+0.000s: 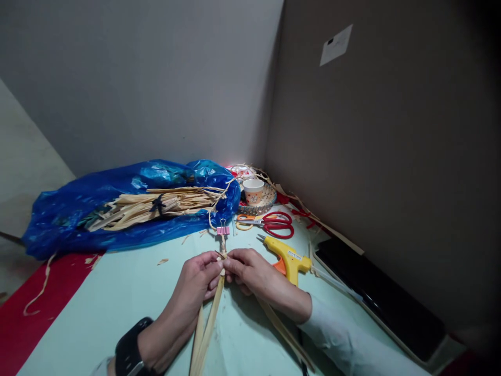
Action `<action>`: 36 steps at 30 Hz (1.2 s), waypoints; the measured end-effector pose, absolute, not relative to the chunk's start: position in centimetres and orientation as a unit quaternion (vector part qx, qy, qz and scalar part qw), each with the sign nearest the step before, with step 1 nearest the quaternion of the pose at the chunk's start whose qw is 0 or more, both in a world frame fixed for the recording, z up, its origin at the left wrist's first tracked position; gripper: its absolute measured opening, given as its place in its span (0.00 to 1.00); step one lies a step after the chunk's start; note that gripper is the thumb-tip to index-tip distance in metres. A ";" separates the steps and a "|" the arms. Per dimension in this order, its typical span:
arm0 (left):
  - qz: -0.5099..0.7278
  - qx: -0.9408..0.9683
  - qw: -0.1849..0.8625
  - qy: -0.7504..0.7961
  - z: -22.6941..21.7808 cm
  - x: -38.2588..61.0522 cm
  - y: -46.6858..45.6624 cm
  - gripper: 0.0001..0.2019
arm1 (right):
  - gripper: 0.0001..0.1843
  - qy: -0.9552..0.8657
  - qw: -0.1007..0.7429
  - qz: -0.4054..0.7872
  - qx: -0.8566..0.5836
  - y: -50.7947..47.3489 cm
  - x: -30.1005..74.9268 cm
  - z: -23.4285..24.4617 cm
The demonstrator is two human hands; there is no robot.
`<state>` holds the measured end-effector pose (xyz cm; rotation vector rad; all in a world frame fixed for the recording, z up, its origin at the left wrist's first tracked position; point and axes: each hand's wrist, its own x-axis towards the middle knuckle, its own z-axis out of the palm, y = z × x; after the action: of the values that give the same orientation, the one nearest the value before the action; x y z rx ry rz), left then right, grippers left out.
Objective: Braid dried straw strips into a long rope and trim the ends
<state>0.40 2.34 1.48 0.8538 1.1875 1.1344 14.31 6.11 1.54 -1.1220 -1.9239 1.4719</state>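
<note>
A braid of pale dried plant strips point(223, 243) runs toward me from a pink binder clip point(223, 230) on the table. Just below the clip, my left hand point(199, 275) pinches the braid's near end from the left. My right hand point(256, 274) grips the same spot from the right, thumb and fingers closed, the two hands almost touching. Loose flat strips point(209, 324) hang down toward me between my wrists. Further strips point(284, 331) pass beneath my right forearm. My fingers partly hide the crossing of the strips.
A blue plastic bag point(97, 183) holds a tied bundle of dried strips point(188, 201) at the back left. Behind my right hand lie red-handled scissors point(277, 224) and a yellow glue gun point(291, 258). A paper cup point(253, 193) stands on a woven tray point(268, 198). A black flat device point(379, 297) lies right.
</note>
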 end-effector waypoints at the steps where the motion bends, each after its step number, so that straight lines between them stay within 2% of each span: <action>1: 0.488 0.374 0.596 0.516 1.4 0.4 2.4 0.13 | 0.16 -0.713 0.239 0.517 -0.409 6.1 14.3 1.5; 5: 0.490 0.391 0.576 0.525 0.9 0.4 2.2 0.13 | 0.16 -0.748 0.249 0.461 -0.408 6.4 14.6 1.6; 9: 0.498 0.423 0.544 0.527 0.4 0.1 1.9 0.19 | 0.16 -0.768 0.254 0.421 -0.411 6.3 14.6 1.7; 16: 0.415 0.480 0.470 0.614 1.0 -0.3 1.0 0.12 | 0.18 -0.762 0.268 0.412 -0.421 5.6 14.3 2.0; 21: 0.425 0.488 0.398 0.650 1.8 -0.1 0.5 0.12 | 0.18 -0.768 0.259 0.399 -0.429 5.2 14.4 2.6; 26: 0.428 0.479 0.392 0.659 2.1 0.4 0.1 0.13 | 0.17 -0.771 0.274 0.377 -0.433 4.9 14.3 2.7; 32: 0.422 0.506 0.355 0.664 2.1 1.2 -0.7 0.13 | 0.15 -0.752 0.289 0.417 -0.420 5.0 14.2 2.6; 36: 0.389 0.611 0.222 0.653 1.9 1.4 -1.0 0.12 | 0.16 -0.736 0.274 0.489 -0.380 5.3 14.5 2.6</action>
<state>1.38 -1.01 1.90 1.6870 1.8033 1.0755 14.47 5.27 2.63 -1.0218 -1.9796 1.3140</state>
